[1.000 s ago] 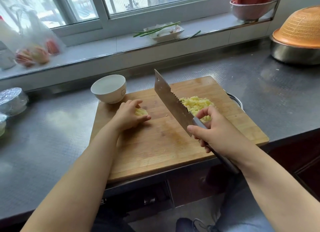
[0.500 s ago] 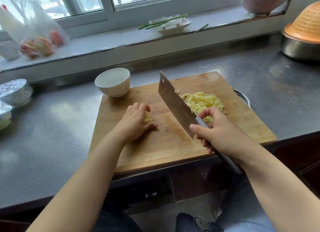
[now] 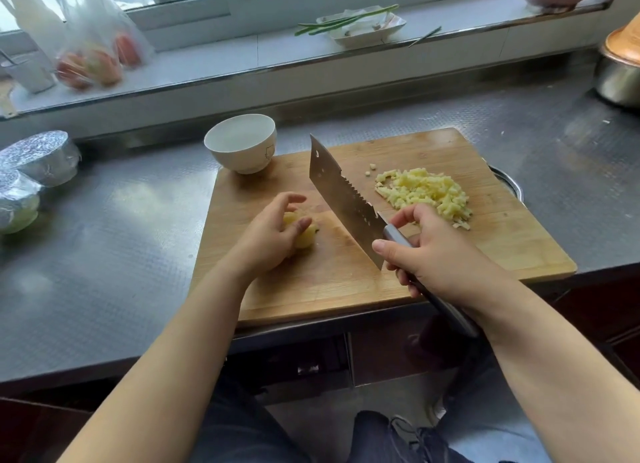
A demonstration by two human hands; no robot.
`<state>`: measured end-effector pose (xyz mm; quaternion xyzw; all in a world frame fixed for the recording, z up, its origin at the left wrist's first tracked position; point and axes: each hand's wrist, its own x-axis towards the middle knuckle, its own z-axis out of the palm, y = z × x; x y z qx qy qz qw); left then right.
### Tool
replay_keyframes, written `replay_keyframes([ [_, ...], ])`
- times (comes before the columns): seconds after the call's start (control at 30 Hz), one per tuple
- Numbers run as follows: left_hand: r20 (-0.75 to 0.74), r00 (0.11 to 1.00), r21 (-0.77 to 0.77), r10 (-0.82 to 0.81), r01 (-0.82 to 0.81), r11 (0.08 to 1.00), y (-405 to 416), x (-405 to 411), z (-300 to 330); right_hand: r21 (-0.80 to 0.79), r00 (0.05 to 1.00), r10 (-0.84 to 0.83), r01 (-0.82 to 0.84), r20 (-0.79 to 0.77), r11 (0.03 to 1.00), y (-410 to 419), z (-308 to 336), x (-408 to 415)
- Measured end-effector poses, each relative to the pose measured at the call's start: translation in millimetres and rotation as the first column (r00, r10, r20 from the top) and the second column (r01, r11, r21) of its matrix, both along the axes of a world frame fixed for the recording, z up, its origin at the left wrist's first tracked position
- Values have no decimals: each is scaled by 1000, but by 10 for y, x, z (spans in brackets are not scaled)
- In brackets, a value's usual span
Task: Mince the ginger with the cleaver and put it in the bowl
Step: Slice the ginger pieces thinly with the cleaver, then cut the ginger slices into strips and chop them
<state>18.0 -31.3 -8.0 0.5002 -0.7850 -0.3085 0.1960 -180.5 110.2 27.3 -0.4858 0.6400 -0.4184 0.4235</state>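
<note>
The left hand (image 3: 268,235) is loosening now, its fingers lifting and fanning off the ginger piece (image 3: 301,234) they were tucked over a moment ago, while the cleaver (image 3: 346,203) is holding its raised slant with the heel near the wood. That uncut piece is lying on the cutting board (image 3: 346,282), left of the blade, with the thumb and a fingertip still touching it and the other fingers spreading in the air above. The minced ginger (image 3: 424,190) is sitting in a loose heap on the far right side of the board, well apart from the piece. So I'm judging this as partway: a good pile is chopped, one chunk is waiting, and the white bowl (image 3: 240,144) at the board's far left corner is looking empty. The right hand (image 3: 438,254) is gripping the cleaver's handle, fingers curling round it, thumb pressing beside the blade's base.
</note>
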Motion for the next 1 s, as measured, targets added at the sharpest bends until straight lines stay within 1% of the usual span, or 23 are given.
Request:
replay_keyframes([
  [0.13, 85, 995, -225, -58, 76, 972, 111, -14, -124, -4, 1000, -5, 5, 11, 1000, -7, -18, 46],
  [0.23, 124, 988, -279, -91, 123, 953, 160, 15, -204, 3, 1000, 11, -11, 7, 1000, -29, -21, 46],
  [0.3, 84, 992, -260, -91, 110, 959, 162, 50, -205, 8, 1000, 20, -20, 18, 1000, -44, -18, 35],
  [0.43, -96, 993, -136, -68, 54, 989, 189, 66, -163, 14, 999, 13, -14, 49, 1000, -55, -10, 27],
  [0.5, -103, 994, -139, -46, 31, 990, 190, 44, -159, 16, 997, 4, -5, 71, 1000, -55, -15, 22],
  [0.6, -33, 997, -210, -73, 64, 976, 145, 12, -187, 21, 995, -16, 14, 102, 1000, -49, -40, 12],
  [0.67, -20, 997, -234, -78, 71, 970, 93, -6, -213, 24, 994, -25, 23, 106, 999, -45, -51, 10],
  [0.77, -65, 996, -224, -58, 42, 974, 18, -44, -223, 27, 993, -30, 27, 115, 999, -46, -50, 6],
  [0.9, -195, 980, -175, -28, -7, 985, -26, -41, -207, 43, 993, -24, 19, 117, 999, -47, -45, -7],
  [1.0, -229, 971, -150, -75, 41, 988, -11, 32, -176, 47, 992, -29, 23, 123, 999, -47, -50, -16],
])
